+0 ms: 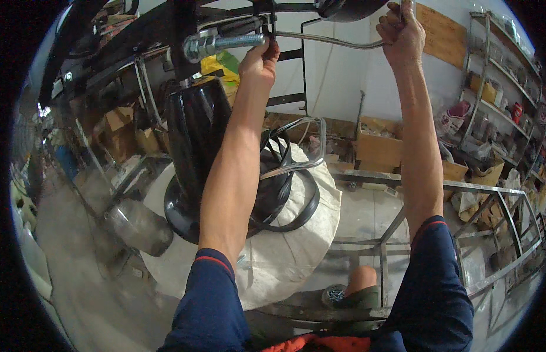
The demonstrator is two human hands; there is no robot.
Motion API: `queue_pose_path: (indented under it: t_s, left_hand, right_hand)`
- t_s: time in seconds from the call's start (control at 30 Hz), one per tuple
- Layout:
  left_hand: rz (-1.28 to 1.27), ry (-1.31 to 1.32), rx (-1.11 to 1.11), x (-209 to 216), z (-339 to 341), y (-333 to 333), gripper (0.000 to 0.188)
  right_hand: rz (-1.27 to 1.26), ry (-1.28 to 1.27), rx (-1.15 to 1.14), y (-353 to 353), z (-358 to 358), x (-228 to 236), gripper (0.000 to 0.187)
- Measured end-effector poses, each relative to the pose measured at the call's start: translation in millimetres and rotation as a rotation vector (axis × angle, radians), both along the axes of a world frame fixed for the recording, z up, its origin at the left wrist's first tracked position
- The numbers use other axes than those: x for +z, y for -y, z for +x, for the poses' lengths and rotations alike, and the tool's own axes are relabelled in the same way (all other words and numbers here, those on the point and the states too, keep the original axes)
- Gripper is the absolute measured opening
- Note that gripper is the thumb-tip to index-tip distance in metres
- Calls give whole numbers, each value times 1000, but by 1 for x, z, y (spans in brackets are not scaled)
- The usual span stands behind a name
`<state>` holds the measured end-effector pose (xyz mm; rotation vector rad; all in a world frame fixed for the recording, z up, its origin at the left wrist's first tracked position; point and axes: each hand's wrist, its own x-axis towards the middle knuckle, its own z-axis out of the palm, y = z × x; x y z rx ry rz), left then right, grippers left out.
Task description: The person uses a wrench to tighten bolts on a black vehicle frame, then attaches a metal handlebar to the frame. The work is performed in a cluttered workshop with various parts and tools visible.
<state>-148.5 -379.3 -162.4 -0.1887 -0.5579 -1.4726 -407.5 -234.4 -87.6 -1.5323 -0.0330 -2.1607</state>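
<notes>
Both my arms reach up overhead. My left hand [259, 58] grips where a thin bent metal rod [325, 39] meets a chrome cylindrical part [223, 44] on a black frame. My right hand [400, 30] is closed around the rod's other end, near a dark rounded part [348, 8] at the top edge. Below the chrome part hangs a glossy black moulded cover [193, 135] with a flared base.
A large white sack [302, 234] lies below with black rubber rings [296, 205] and a chrome tube loop [317, 146] on it. A welded metal frame [478, 193] stands at right. Cardboard boxes [378, 146] and cluttered shelves [501, 88] line the walls. My knee [361, 278] shows below.
</notes>
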Motion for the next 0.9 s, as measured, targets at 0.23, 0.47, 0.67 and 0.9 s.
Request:
queue_pose_path:
  t_s: [0.23, 0.47, 0.67, 0.9]
  left_hand:
    - [-83, 69, -17, -6, 2, -2, 16]
    - [-148, 86, 3, -3, -7, 5, 14]
    - [-76, 84, 42, -5, -16, -14, 13]
    - [22, 33, 69, -6, -8, -14, 15]
  right_hand:
    - [22, -84, 34, 38, -26, 22, 41]
    - [211, -41, -359, 72, -53, 61, 25]
    - [-48, -89, -685, 72, -35, 35, 35]
    - [49, 93, -476, 56, -10, 27, 24]
